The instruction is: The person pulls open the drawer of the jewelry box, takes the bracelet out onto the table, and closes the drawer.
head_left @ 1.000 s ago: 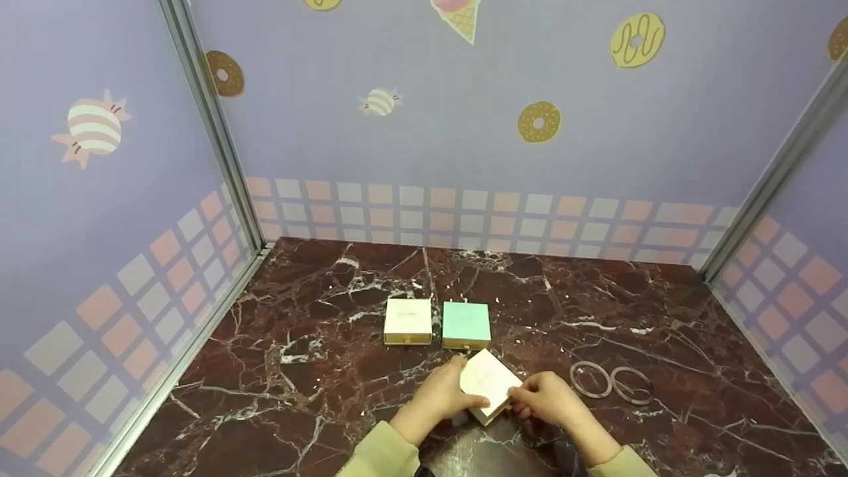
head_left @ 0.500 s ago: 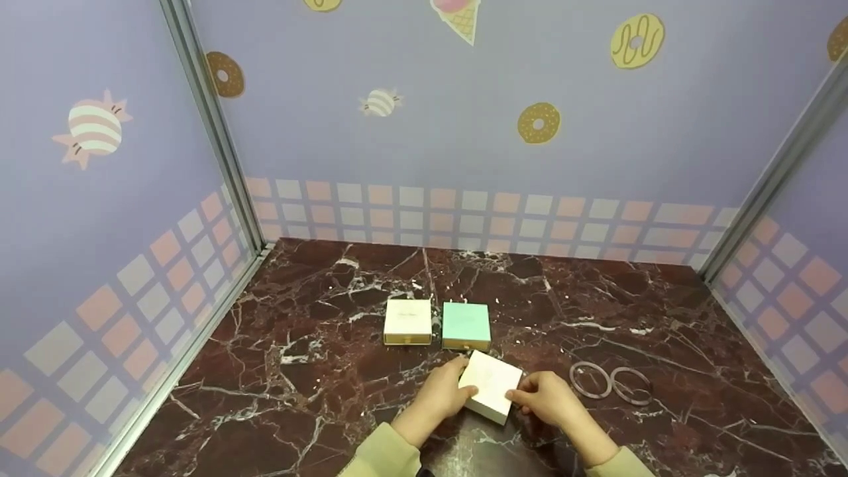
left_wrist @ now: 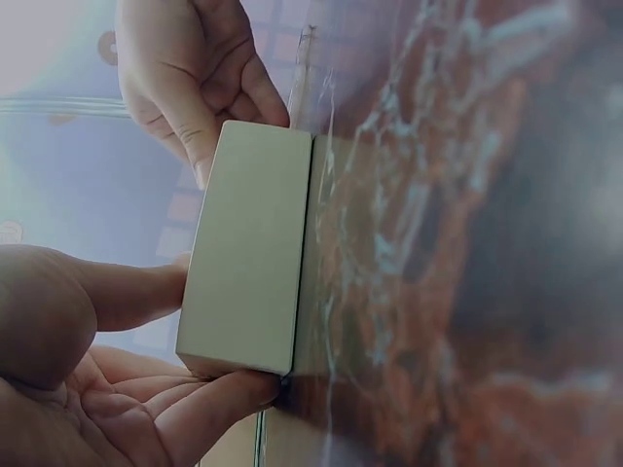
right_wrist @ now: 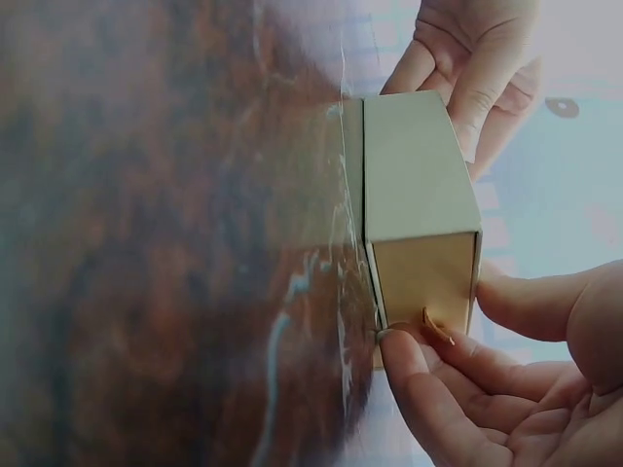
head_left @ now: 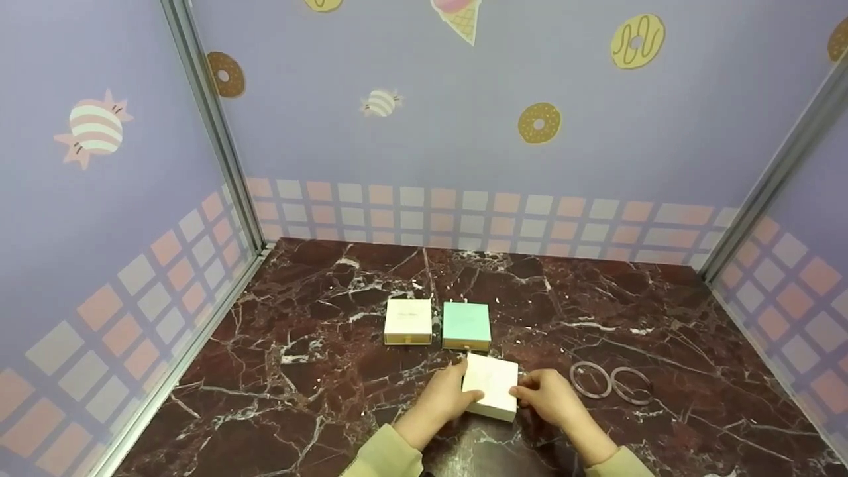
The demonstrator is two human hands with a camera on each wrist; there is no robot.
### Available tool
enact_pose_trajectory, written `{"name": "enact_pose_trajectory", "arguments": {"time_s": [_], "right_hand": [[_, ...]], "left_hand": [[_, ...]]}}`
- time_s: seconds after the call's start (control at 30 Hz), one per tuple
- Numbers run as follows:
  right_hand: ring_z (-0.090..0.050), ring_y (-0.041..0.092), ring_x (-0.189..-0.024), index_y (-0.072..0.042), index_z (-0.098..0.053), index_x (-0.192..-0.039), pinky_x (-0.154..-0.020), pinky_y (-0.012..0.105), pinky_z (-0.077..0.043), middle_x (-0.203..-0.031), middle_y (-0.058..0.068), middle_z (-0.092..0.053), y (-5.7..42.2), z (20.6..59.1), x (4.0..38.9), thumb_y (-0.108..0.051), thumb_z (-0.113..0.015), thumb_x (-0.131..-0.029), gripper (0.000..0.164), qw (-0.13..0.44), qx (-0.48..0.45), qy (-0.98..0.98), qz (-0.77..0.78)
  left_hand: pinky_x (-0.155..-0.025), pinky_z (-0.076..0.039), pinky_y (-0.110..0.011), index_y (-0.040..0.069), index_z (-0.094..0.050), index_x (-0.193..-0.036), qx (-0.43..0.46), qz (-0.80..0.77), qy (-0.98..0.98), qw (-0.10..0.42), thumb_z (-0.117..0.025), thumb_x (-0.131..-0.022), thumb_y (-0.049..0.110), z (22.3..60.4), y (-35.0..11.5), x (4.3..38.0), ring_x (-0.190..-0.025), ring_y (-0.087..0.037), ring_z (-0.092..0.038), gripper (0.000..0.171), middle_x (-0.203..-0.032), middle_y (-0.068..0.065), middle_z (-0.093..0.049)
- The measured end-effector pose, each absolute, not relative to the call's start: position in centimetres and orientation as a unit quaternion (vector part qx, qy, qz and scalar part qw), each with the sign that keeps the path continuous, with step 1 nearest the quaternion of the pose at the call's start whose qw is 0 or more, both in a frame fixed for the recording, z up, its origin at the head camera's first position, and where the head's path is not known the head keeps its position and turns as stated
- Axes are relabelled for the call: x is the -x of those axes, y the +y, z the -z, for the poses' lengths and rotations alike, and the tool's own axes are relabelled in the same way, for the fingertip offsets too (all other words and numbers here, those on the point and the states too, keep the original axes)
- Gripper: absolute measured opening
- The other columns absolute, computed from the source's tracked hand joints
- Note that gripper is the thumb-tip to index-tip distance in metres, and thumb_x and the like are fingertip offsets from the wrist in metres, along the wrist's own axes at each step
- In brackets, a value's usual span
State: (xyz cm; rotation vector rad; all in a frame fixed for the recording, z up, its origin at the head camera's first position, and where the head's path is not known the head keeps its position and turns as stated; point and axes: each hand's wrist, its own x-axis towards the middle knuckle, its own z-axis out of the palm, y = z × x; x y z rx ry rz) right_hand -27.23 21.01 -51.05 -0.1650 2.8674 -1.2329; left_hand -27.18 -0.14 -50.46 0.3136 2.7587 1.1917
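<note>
In the head view a small cream drawer box (head_left: 491,383) sits low on the marble table between both hands. My left hand (head_left: 442,393) grips its left side, thumb over the top and fingers at the side. At the opposite side my right hand (head_left: 544,395) pinches the box, thumb at the top edge. The right wrist view shows the gold drawer front (right_wrist: 423,277) with a small ribbon pull (right_wrist: 435,326), the right fingers (right_wrist: 414,365) against its lower part. A plain cream side (left_wrist: 248,243) faces the left wrist camera, its bottom edge close on the table.
Behind the held box stand another cream drawer box (head_left: 407,320) and a mint green one (head_left: 466,323), side by side, gold fronts facing the person. Two bangle-like rings (head_left: 590,380) lie right of the right hand. Patterned panels (head_left: 397,146) enclose the table at back and sides.
The cream box has been turned between the hands, from standing cornerwise to nearly square with the table, its gold front swinging round to the right. Both hands stay near the same spot.
</note>
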Motion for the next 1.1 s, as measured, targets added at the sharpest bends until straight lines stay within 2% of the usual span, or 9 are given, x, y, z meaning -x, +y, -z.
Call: {"name": "enact_pose_trajectory", "arguments": {"time_s": [0.17,0.33,0.73,1.1], "right_hand": [[-0.062,0.01,-0.064,0.001,-0.078,-0.089,-0.061,0.027,-0.053,-0.071,0.004,-0.073,21.06,51.28,27.5,-0.012,-0.079,-0.088,0.013,-0.007,0.051,0.919,0.391],[-0.063,0.01,-0.068,0.001,-0.079,-0.091,-0.063,0.026,-0.053,-0.078,0.007,-0.076,21.11,51.48,27.72,-0.011,-0.079,-0.087,0.013,-0.021,0.05,0.919,0.39],[-0.069,0.015,-0.078,0.0,-0.081,-0.094,-0.074,0.035,-0.059,-0.089,0.01,-0.079,20.98,51.55,27.73,-0.011,-0.08,-0.087,0.012,-0.036,0.037,0.921,0.386],[-0.071,0.018,-0.081,-0.002,-0.08,-0.094,-0.076,0.04,-0.061,-0.09,0.01,-0.079,20.98,51.57,27.66,-0.014,-0.08,-0.088,0.014,-0.038,0.038,0.923,0.381]], "left_hand": [[-0.111,-0.049,-0.057,-0.014,-0.042,-0.15,-0.098,-0.389,0.914,0.061,-0.08,-0.091,0.024,50.52,0.13,27.14,-0.132,-0.046,-0.058,0.079,-0.144,-0.034,-0.056],[-0.108,-0.052,-0.055,-0.013,-0.042,-0.15,-0.097,-0.385,0.917,0.051,-0.08,-0.091,0.025,50.62,0.28,27.13,-0.128,-0.044,-0.061,0.08,-0.141,-0.033,-0.059],[-0.109,-0.051,-0.056,-0.014,-0.041,-0.15,-0.09,-0.399,0.911,0.044,-0.08,-0.091,0.025,50.87,0.36,27.08,-0.129,-0.046,-0.06,0.081,-0.14,-0.034,-0.059],[-0.11,-0.05,-0.057,-0.014,-0.039,-0.151,-0.092,-0.375,0.921,0.057,-0.078,-0.093,0.029,50.84,0.48,27.07,-0.129,-0.048,-0.059,0.082,-0.14,-0.034,-0.059]]}}
